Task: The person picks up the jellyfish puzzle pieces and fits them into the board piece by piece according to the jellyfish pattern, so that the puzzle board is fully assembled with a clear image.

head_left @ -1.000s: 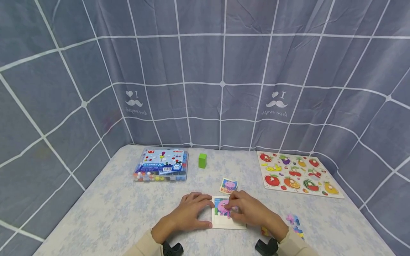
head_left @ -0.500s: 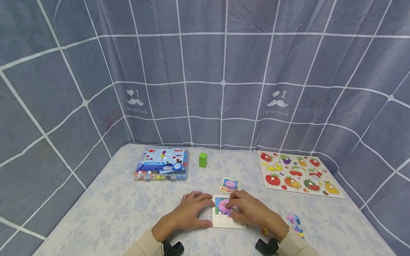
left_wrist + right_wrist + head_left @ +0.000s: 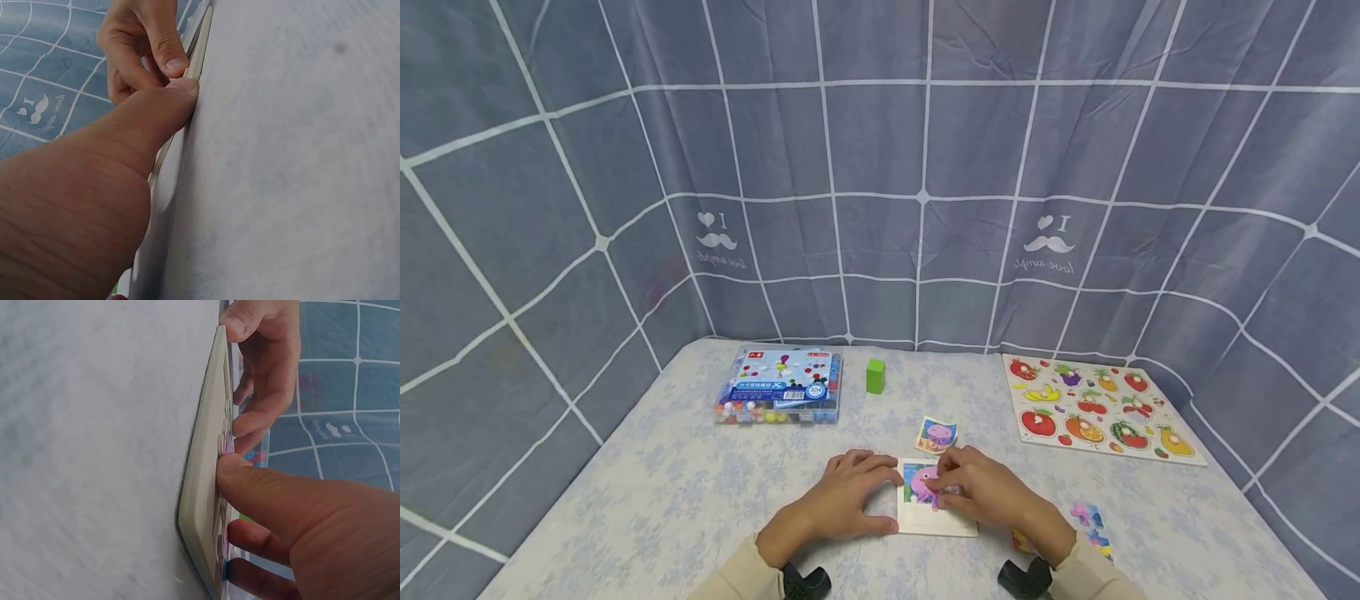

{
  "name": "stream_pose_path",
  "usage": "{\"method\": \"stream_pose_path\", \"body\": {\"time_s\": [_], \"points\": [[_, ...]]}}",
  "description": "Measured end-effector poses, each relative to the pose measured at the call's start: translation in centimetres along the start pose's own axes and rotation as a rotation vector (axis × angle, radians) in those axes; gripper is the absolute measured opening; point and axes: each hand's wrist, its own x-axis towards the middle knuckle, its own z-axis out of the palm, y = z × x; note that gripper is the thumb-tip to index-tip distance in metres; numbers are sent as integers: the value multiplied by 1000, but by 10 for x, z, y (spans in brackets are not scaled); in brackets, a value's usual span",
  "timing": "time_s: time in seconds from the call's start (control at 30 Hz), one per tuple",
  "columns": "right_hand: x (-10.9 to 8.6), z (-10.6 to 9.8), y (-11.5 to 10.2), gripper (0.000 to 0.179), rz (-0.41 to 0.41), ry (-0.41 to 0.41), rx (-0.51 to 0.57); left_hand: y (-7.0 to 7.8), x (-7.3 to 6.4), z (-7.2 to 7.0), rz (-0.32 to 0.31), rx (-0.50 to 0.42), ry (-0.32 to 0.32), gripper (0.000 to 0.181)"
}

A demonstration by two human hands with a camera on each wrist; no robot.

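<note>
Board (image 3: 925,522) | left fingers (image 3: 880,477) spread, touching edge | right fingers (image 3: 951,477) bent, hold unclear | card (image 3: 937,434) beyond

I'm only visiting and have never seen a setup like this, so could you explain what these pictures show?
No machine here: you see a person's bare left hand and right hand. The wide picture looks forward and down from the head; the two close, tilted ones come from the wrists. On the table lie a molecular model kit, a green block, a pink octopus card, a fruit puzzle board and loose jigsaw pieces. The left hand touches the left edge of an octopus puzzle; the right hand's fingers touch its pieces, though whether they pinch one is unclear.
</note>
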Motion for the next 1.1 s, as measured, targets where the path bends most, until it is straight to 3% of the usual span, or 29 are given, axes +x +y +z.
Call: {"method": "stream_pose_path", "body": {"time_s": [0.27,0.43,0.63,0.9,1.0,1.1], "points": [[-4,-8,0,32,21,-59,92,0,1,1,1,-6,-9,51],[-20,-21,3,33,80,-85,185,-1,2,1,0,0,-12,50],[-67,-40,24,41,192,-60,161,-1,2,1,8,-10,-9,50],[-144,-67,60,37,435,10,98,-1,2,-1,-4,-22,-16,50],[-162,-66,70,36,507,1,98,-2,1,0,-4,-19,-18,50],[-171,-60,77,36,502,36,93,-1,0,0,0,-18,-13,50]]}}
